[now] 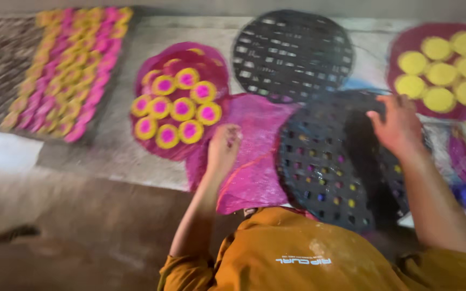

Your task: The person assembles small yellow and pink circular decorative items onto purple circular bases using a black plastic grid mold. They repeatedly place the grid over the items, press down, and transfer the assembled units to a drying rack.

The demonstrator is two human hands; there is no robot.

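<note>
Hands (223, 148) (397, 125) on pink sheet (254, 161), tilted black perforated disc (335, 161)

bare floor (82, 215) open at left, painted discs (176, 108), black mesh stencils (330, 161) and pink sheet (254, 156) crowding ahead

One view only: your head camera looks steeply down and forward, close over your left hand (223, 148) and right hand (397, 125); motion blur throughout.
</note>
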